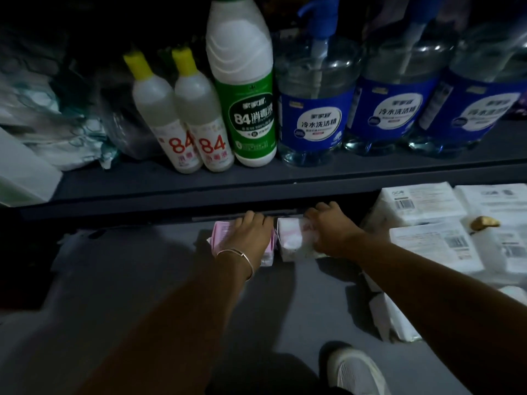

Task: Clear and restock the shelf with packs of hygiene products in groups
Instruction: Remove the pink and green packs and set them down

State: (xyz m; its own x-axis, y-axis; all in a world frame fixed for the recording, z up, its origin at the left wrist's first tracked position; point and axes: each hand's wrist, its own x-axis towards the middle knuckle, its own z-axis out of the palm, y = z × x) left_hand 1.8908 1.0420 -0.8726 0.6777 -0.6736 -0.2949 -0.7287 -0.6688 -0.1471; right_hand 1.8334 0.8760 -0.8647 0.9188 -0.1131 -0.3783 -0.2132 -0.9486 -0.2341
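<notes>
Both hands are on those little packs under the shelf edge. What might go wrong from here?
The knuckles of the left hand and right hand sit close under the upper shelf edge; lifting could scrape them. The pink pack and white pack stand side by side, so one might tip when moved. It is dim, so the packs may be hard to tell apart when grouping.

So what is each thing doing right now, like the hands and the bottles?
Left hand: resting on the pink pack.
Right hand: gripping the white pack.
Two yellow-capped white bottles: upright, capped.
Tall green-labelled white bottle: upright.
Clear blue-labelled pump bottles: upright.
</notes>
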